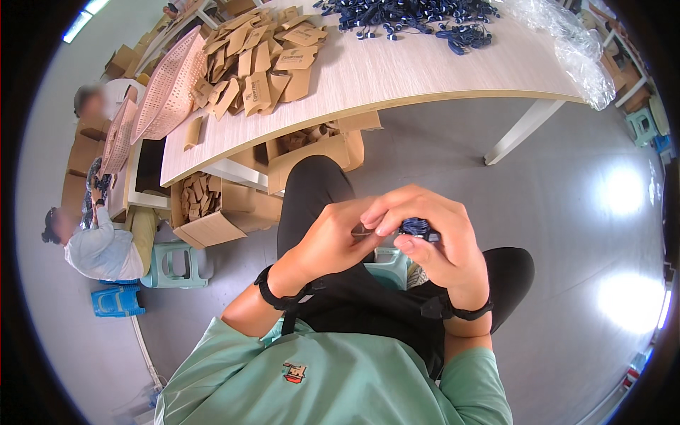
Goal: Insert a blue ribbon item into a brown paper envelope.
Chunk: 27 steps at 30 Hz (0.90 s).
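The near edge of the wood-grain table (432, 74) curves across the far side of the scene, well apart from both hands, and gray floor (432, 142) shows between; it spreads widest to the right, past 1 white table leg (520, 131). Room is tighter to the left, where 2 cardboard cartons, 1 (205, 232) at left and 1 (285, 170) farther right, crowd the table's underside, with 1 pale green stool (176, 265) and blue plastic stool (117, 302) beyond. Above the lap, the right hand (443, 230) grips 1 coiled dark-blue earphone cable (415, 227) between thumb and bent fingers; the left hand (333, 234) has its fingers curled in against the right fingertips, and I cannot tell whether it grips anything. Each wrist wears 1 black band (276, 290), making 2. On the tabletop, 1 heap of brown pillow boxes (265, 60), too overlapped to count, lies far left, with 1 separate box (193, 132) close to the left edge; 1 heap of dark-blue earphones (411, 14) lies at the far middle, and clear plastic wrap (574, 53) hangs over the right edge. 2 pink baskets, 1 large (166, 92) and 1 smaller (117, 138), lean at left, near 2 co-workers (106, 248).
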### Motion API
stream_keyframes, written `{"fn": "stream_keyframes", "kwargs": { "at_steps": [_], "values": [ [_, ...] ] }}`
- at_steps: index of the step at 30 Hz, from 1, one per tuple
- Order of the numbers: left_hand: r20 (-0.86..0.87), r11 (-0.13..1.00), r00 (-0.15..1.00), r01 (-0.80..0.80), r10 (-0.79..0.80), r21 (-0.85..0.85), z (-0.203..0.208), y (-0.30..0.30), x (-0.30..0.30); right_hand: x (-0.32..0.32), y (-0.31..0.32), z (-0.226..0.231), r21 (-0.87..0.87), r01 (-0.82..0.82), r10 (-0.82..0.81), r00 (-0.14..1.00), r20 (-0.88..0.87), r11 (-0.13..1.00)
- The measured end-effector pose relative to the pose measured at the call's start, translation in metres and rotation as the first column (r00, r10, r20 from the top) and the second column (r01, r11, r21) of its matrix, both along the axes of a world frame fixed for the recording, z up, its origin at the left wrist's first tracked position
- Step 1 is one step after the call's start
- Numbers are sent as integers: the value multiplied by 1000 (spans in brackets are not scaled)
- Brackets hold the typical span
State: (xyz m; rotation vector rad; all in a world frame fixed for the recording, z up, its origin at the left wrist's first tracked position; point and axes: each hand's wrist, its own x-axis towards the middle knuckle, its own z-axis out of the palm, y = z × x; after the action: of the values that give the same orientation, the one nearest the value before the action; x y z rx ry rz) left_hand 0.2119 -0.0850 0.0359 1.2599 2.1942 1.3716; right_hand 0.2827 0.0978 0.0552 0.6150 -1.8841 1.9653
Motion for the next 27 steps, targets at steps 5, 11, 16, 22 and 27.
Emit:
{"fn": "stream_keyframes", "kwargs": {
  "at_steps": [5,11,16,22,27],
  "values": [
    [-89,1000,996,9,-7,24,0,1,-1,-3,-14,-3,87,44,-40,998,-48,995],
    [234,995,967,93,-97,30,16,1,-2,-5,-6,-9,-76,86,-92,993,-72,993],
    [497,997,865,74,-75,23,20,8,-3,-7,-1,-15,-323,70,-57,997,50,944],
    [548,995,835,91,-57,-35,23,8,-1,-11,0,-16,-245,59,-24,989,145,968],
    [496,996,867,77,-44,-46,18,9,-2,-13,2,-16,-181,-13,42,987,157,983]
  ]
}}
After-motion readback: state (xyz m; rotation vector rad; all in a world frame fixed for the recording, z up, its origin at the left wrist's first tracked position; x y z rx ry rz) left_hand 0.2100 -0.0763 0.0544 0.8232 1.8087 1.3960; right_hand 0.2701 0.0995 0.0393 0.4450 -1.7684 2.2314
